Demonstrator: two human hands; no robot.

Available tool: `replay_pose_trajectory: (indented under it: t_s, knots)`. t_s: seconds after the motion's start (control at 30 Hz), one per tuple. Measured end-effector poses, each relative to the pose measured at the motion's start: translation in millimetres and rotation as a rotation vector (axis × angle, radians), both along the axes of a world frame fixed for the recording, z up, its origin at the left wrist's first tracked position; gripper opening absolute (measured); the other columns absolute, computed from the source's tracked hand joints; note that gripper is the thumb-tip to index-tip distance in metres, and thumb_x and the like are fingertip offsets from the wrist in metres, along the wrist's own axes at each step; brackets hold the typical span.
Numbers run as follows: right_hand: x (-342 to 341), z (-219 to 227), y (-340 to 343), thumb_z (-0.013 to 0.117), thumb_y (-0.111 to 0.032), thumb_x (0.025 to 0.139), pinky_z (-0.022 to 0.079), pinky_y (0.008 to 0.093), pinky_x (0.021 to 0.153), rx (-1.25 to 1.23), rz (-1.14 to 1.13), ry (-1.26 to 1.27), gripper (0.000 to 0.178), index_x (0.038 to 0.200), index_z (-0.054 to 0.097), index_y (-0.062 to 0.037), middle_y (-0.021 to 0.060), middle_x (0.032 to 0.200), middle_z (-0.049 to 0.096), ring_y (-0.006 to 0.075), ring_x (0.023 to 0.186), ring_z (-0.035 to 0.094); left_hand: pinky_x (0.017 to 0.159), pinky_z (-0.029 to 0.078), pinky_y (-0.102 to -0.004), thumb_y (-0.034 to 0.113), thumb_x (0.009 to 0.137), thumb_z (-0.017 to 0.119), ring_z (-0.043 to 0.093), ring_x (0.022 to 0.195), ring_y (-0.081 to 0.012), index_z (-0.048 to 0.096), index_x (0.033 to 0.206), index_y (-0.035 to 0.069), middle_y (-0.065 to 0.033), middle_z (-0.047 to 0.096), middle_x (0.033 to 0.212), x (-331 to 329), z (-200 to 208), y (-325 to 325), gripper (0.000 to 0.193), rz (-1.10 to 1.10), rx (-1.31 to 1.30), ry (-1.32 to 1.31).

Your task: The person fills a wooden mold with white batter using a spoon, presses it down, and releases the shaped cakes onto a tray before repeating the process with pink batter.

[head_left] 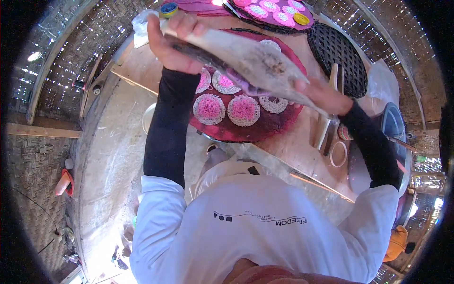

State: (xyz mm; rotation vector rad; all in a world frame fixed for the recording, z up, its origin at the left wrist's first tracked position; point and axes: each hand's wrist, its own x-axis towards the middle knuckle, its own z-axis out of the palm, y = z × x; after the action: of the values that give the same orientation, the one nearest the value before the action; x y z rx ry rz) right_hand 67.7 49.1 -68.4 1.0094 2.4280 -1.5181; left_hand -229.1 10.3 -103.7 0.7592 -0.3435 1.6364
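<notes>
Between both hands, over the table, I hold a flat, pale, stained board-like piece [255, 59], tilted with its right end lower. The fingers of my left hand [172, 45] curl over its upper left end. My right hand [328, 96] grips its lower right end. What the piece is made of I cannot tell. Below it lies a round tray with a dark red cloth [265, 128], bearing several round pink-and-white stringy cakes [243, 110]. The held piece hides part of the tray and some of the cakes.
Beyond it sits another tray of pink-and-white rounds [283, 19] with a yellow lid [301, 19]. A black woven tray [338, 59] is at the far right. Nearer stand a pink ring [338, 154] and a large basin [393, 122]. A person in orange [396, 244] is at the lower right.
</notes>
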Motion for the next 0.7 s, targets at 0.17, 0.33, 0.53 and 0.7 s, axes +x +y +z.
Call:
replay_pose_trajectory:
  t_s: [0.17,0.33,0.53,0.7]
  knots:
    - [26.0,34.3,-2.1,0.034,-0.052,0.087,0.044,0.0218,0.066,-0.355,-0.202,-0.041,0.060,0.120,0.040,-0.0018,0.0050,0.095,0.054,0.0074,0.077,0.050,0.063,0.037,-0.0310,0.045,0.083,0.043,0.044,0.062,-0.0169,0.044,0.061,0.014,0.0000,0.044,0.058,44.8,-0.3,21.5,0.039,0.161,-0.226,-0.057]
    - [48.0,5.7,12.4,0.035,-0.054,0.086,0.041,0.0195,0.058,-0.199,-0.195,-0.162,0.061,0.106,0.053,0.0003,0.0032,0.085,0.055,0.0061,0.068,0.049,0.060,0.037,-0.0322,0.043,0.083,0.044,0.044,0.059,-0.0206,0.042,0.056,0.014,0.0000,0.039,0.051,74.0,-45.2,38.9,0.039,-0.058,-0.363,-0.198]
    - [48.4,-12.4,4.2,0.036,-0.057,0.084,0.040,0.0219,0.052,-0.191,-0.301,-0.072,0.063,0.098,0.056,0.0011,0.0026,0.075,0.055,0.0074,0.060,0.048,0.059,0.037,-0.0308,0.040,0.083,0.044,0.043,0.057,-0.0193,0.040,0.056,0.015,0.0003,0.039,0.049,73.7,-47.0,50.5,0.037,-0.051,-0.435,-0.147]
    - [53.5,0.4,13.8,0.040,-0.058,0.082,0.038,0.0227,0.047,-0.086,-0.297,-0.157,0.065,0.090,0.059,0.0037,0.0034,0.069,0.054,0.0081,0.054,0.047,0.057,0.037,-0.0284,0.040,0.083,0.044,0.041,0.053,-0.0171,0.039,0.055,0.016,0.0008,0.039,0.048,84.2,-58.7,52.9,0.037,-0.052,-0.481,-0.246]
